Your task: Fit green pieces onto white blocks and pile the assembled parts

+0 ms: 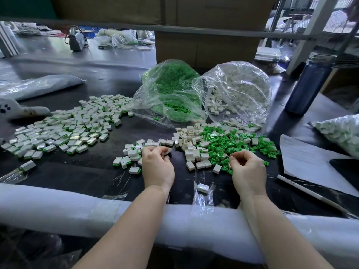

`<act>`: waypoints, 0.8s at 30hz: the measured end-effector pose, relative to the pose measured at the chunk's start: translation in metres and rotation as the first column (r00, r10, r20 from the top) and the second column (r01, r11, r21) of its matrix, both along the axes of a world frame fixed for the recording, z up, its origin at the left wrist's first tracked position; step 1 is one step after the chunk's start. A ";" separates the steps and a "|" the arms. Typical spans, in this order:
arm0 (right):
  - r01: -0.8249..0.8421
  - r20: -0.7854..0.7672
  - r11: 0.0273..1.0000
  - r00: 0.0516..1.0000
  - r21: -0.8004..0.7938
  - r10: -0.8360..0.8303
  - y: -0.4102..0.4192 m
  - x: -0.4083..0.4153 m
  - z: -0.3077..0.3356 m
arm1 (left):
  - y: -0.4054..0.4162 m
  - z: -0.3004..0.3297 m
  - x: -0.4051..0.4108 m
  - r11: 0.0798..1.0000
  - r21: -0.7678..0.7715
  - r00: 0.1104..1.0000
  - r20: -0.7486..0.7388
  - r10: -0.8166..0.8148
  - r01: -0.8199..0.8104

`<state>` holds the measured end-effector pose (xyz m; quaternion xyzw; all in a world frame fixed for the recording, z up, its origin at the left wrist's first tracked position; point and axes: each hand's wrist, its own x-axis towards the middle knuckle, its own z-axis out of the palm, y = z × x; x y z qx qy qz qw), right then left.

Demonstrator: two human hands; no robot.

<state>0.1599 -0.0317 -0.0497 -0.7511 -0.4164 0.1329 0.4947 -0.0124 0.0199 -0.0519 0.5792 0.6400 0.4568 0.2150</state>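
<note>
Black tabletop (101, 175), padded white roll (58, 206) along near edge. Far left: wide pile of assembled white blocks with green inserts (64, 129), spread toward left edge. Smaller cluster of assembled parts (130, 154) just left of left hand (157, 166). Left hand fingers curled, pinching a small white block (169, 150) at fingertips, over near-centre. Loose white plastic blocks (191, 146) between hands, touching heap of loose green plastic pieces (233, 144) right of centre. Right hand (247, 169) at heap's near edge, fingers curled in; contents not visible, can't tell. Toward far edge: clear bag of green pieces (171, 92), clear bag of white blocks (237, 92) beside it. Dark blue bottle (305, 88) and white paper sheet (307, 162) at right edge.
</note>
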 end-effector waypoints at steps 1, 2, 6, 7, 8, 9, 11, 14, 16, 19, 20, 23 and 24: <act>0.008 0.007 1.000 1.000 -0.015 -0.008 0.000 0.000 0.000 | 0.000 0.000 0.001 1.000 -0.014 1.000 -0.019 -0.001 0.000; 0.018 0.011 0.999 1.000 -0.030 -0.018 -0.001 -0.001 0.001 | -0.001 0.000 0.001 1.000 -0.024 0.999 -0.033 -0.007 0.006; 0.050 0.041 0.993 0.998 -0.107 -0.046 -0.001 -0.001 0.002 | -0.002 0.002 0.002 0.999 -0.026 0.996 -0.068 -0.049 0.047; 0.055 0.049 0.991 0.998 -0.125 -0.049 -0.001 -0.001 0.002 | -0.003 0.002 0.002 0.998 -0.020 0.994 -0.088 -0.060 0.059; 0.057 0.054 0.988 0.997 -0.142 -0.049 -0.001 -0.001 0.002 | -0.005 0.002 0.003 0.997 -0.017 0.990 -0.122 -0.074 0.073; 0.056 0.059 0.986 0.997 -0.157 -0.047 -0.001 -0.001 0.002 | -0.005 0.002 0.004 0.996 -0.026 0.981 -0.168 -0.094 0.091; 0.056 0.068 0.982 0.997 -0.179 -0.044 -0.001 0.000 0.002 | -0.006 0.000 0.006 0.989 -0.082 0.950 -0.280 -0.142 0.124; 0.059 0.076 0.980 0.996 -0.192 -0.045 0.000 0.001 0.001 | -0.005 -0.002 0.008 0.980 -0.167 0.900 -0.401 -0.170 0.110; 0.056 0.089 0.978 0.995 -0.201 -0.039 0.000 0.001 0.001 | -0.004 -0.003 0.008 0.979 -0.179 0.897 -0.411 -0.161 0.094; 0.050 0.114 0.975 0.993 -0.217 -0.025 0.000 -0.001 0.001 | -0.004 -0.003 0.007 0.986 -0.131 0.921 -0.364 -0.141 0.099; 0.047 0.120 0.973 0.993 -0.224 -0.020 0.000 -0.001 0.001 | -0.005 -0.003 0.007 0.989 -0.102 0.933 -0.333 -0.138 0.110; 0.043 0.141 0.966 0.990 -0.255 -0.007 -0.001 -0.003 0.002 | -0.006 -0.004 0.007 0.986 -0.042 0.943 -0.286 -0.167 0.162; 0.037 0.144 0.963 0.990 -0.266 0.002 -0.001 -0.004 0.003 | -0.007 -0.004 0.008 0.983 -0.042 0.937 -0.298 -0.182 0.177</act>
